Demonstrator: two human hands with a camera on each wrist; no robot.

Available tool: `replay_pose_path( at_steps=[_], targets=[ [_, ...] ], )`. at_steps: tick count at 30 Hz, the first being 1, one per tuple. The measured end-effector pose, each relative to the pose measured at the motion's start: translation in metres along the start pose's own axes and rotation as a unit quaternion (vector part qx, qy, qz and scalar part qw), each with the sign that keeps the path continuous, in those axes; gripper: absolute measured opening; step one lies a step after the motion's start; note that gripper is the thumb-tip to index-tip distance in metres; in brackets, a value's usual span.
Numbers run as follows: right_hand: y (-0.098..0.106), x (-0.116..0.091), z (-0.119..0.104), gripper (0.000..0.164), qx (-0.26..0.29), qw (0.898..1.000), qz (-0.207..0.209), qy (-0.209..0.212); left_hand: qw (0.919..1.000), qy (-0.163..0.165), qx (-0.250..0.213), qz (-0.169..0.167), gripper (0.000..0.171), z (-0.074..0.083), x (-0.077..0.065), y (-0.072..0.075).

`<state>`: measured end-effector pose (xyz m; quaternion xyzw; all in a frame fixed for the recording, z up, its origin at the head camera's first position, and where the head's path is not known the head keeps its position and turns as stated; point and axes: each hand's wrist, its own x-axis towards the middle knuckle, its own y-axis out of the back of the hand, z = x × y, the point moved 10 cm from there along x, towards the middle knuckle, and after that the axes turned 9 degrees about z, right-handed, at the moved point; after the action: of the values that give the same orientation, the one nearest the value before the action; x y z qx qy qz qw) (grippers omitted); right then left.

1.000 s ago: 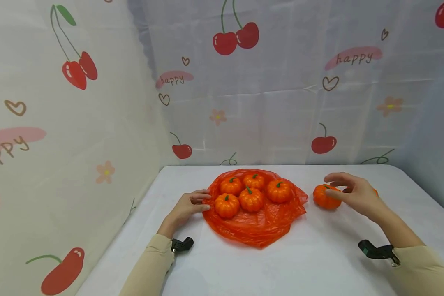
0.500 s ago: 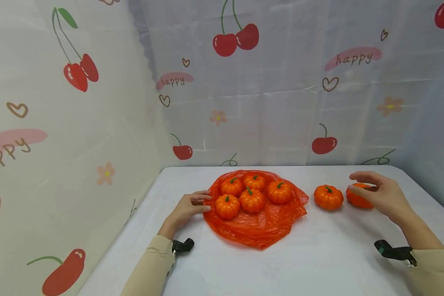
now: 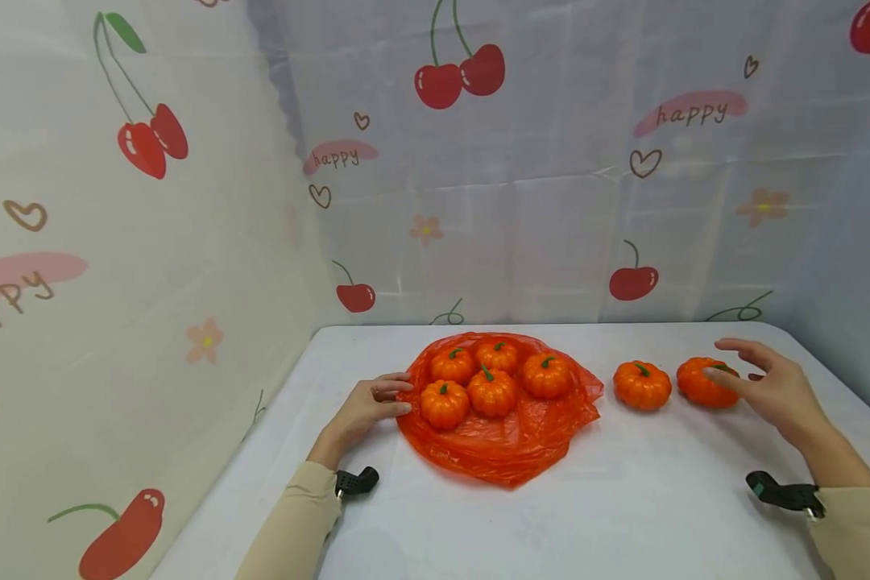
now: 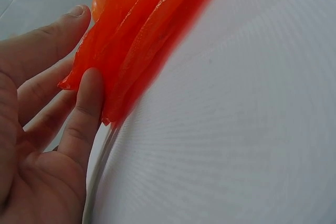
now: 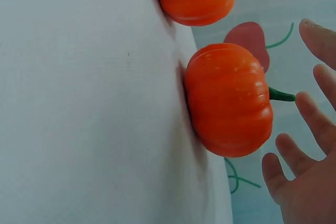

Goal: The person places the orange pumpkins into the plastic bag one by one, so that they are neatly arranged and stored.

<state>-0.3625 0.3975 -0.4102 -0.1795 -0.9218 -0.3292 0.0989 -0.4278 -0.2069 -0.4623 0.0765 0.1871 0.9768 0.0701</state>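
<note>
In the head view my left hand [image 3: 366, 407] touches the left edge of a red plastic bag [image 3: 511, 451]. Its fingers are fairly straight; the left wrist view has the bag's crumpled rim [image 4: 126, 40] lying against them. Several small orange pumpkins with green stems, one of them a front pumpkin [image 3: 445, 404], sit on the spread bag. My right hand [image 3: 779, 391], fingers spread and holding nothing, hovers beside the rightmost pumpkin [image 3: 702, 383]. In the right wrist view the fingertips are close to that pumpkin's stem [image 5: 282, 95]; contact is unclear.
Between the bag and the rightmost pumpkin another pumpkin [image 3: 642, 386] stands on the white table [image 3: 551, 532]. Cherry-printed curtains [image 3: 522, 201] hang behind and to the left of the table. A black wrist camera [image 3: 781, 491] is strapped to each forearm.
My right hand has moved right, from over the nearer loose pumpkin to beside the rightmost one, which now shows more fully. My left hand and the bag have stayed put.
</note>
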Motion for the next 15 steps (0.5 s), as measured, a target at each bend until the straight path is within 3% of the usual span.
replay_pose_path(
  at_steps=[11, 15],
  targets=[
    [-0.015, 0.0, 0.032, 0.074, 0.059, 0.997, -0.033, -0.048, 0.9999, -0.002, -0.01, -0.003, 0.038, 0.0, 0.0, -0.001],
    [-0.018, 0.0, 0.038, 0.077, 0.053, 0.996, -0.044, -0.049, 1.0, -0.002, -0.008, -0.004, 0.038, 0.0, 0.0, -0.001]
  ],
)
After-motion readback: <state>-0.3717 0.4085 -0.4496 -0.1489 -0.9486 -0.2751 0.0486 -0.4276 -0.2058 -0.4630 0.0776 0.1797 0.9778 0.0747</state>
